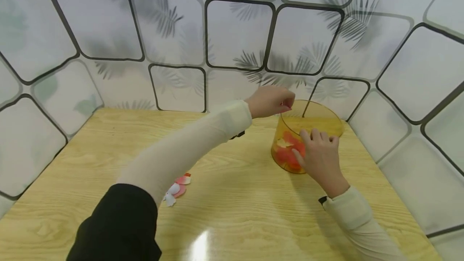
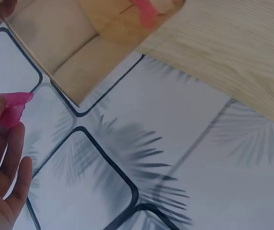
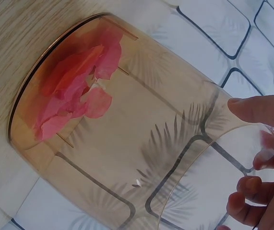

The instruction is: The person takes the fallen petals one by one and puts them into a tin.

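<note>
A clear amber container, round and open at the top, stands toward the back right with pink and red petals in its bottom. Between thumb and fingers, my left hand pinches a bright pink petal beside the container's upper rim. On the near side, my right hand grips the container's rim. In the right wrist view, the thumb lies along the outer wall while the other fingers curl over the rim to the inside.
Several pink and white petals lie on the wood-grain table at left, partly covered by the left sleeve. A pale wall with dark outlined squares and leaf prints borders the table at the back and sides.
</note>
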`<state>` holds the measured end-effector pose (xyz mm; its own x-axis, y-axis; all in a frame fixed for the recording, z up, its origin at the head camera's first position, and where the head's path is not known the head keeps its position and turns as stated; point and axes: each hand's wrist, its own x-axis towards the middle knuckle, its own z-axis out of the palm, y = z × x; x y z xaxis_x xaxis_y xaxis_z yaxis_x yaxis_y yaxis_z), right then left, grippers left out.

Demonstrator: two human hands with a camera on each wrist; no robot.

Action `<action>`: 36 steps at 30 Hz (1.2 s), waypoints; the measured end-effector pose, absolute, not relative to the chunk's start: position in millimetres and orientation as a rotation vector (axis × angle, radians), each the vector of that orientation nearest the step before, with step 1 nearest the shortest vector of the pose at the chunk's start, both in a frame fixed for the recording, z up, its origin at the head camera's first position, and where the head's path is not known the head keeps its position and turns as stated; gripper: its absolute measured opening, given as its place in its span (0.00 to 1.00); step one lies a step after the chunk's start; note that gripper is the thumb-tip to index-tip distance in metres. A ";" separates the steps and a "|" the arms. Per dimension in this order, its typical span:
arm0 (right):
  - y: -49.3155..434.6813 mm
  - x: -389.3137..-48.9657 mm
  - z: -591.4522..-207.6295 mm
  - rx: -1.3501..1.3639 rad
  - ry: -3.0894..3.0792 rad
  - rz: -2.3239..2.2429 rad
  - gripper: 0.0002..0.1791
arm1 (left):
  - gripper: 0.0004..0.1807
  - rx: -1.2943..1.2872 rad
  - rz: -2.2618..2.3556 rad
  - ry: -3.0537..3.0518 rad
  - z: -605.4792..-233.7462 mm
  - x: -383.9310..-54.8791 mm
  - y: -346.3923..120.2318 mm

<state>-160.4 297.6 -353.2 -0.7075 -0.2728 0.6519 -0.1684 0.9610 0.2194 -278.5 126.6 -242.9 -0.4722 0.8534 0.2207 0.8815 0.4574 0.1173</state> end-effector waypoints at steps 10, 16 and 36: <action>297.1 -159.4 -352.8 0.316 -2.380 -0.208 0.28 | 0.34 -1.575 -0.133 -2.695 -249.5 -274.5 148.7; 299.0 -159.5 -353.4 0.317 -2.377 -0.213 0.29 | 0.30 -1.589 -0.183 -2.643 -257.3 -271.3 129.3; 296.8 -159.8 -354.1 0.312 -2.370 -0.184 0.26 | 0.13 -1.615 -0.253 -2.568 -311.7 -212.8 -18.1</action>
